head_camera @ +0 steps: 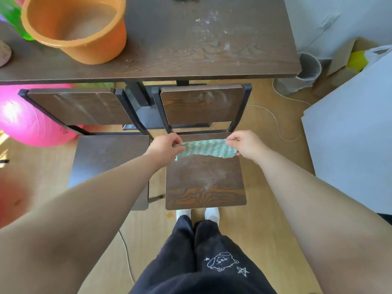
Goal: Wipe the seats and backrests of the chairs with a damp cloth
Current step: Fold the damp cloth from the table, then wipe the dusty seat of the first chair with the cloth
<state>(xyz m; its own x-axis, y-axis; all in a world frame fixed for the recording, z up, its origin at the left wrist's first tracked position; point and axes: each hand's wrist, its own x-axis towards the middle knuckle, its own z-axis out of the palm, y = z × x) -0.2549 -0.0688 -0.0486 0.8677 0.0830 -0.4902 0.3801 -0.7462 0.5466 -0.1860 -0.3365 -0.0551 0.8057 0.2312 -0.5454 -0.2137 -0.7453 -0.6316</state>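
Note:
A green-and-white striped cloth (205,149) is stretched between my two hands above the back of a dark wooden chair seat (204,183). My left hand (164,146) pinches its left end and my right hand (244,144) pinches its right end. The seat is dusty with pale specks. This chair's backrest (202,105) stands just beyond, smeared with pale streaks. A second chair sits to the left, with its seat (106,160) partly under my left arm and its backrest (78,107) also streaked.
A dark wooden table (191,49) stands behind the chairs, bearing an orange bucket (78,28). A pink ball (27,122) lies at the left. A grey bin (301,73), a cord on the floor (275,122) and a white panel (350,134) are to the right.

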